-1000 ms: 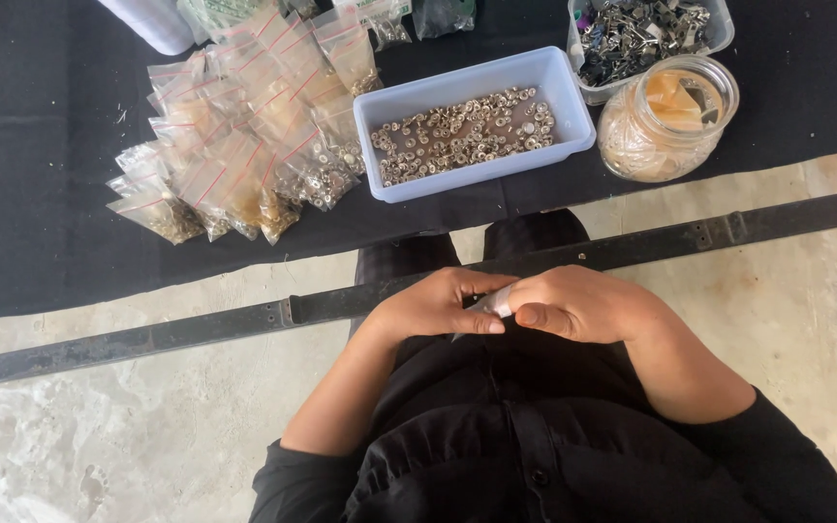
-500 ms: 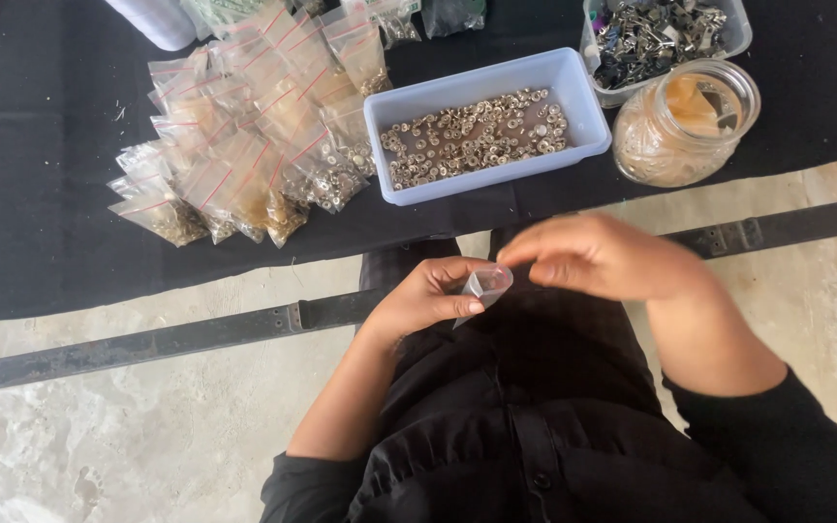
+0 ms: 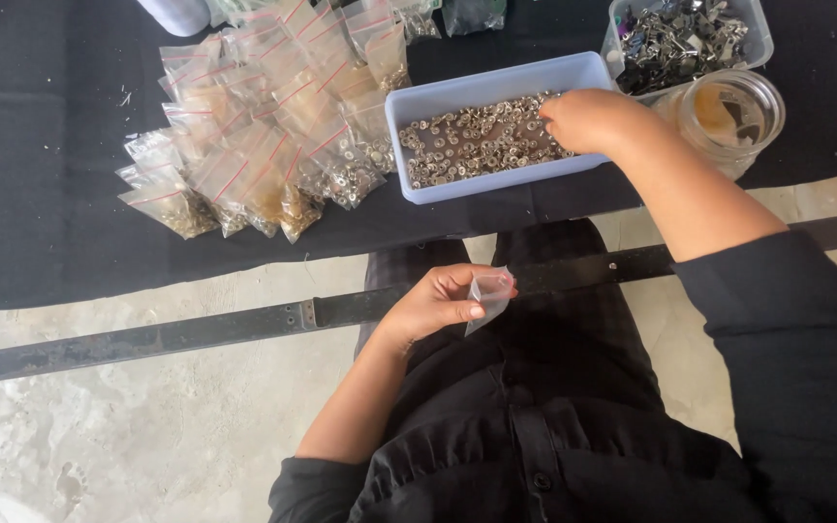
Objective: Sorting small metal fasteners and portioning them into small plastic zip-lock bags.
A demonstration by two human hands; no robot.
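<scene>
My left hand [image 3: 438,302] is over my lap and pinches a small clear plastic bag [image 3: 488,293] by its top. My right hand [image 3: 588,121] reaches into a pale blue plastic tray [image 3: 496,184] of small metal rings, its fingers curled down among them; whether it grips any I cannot tell. The tray stands on a black cloth [image 3: 41,194] in front of me.
A heap of small filled clear bags [image 3: 263,126] lies left of the tray. A glass jar [image 3: 733,116] and a clear tub of dark metal parts [image 3: 685,39] stand at the right. A dark metal bar [image 3: 196,329] crosses the concrete floor below the cloth.
My right hand left my lap and reached up into the blue tray. My left hand stays over my lap with the small bag.
</scene>
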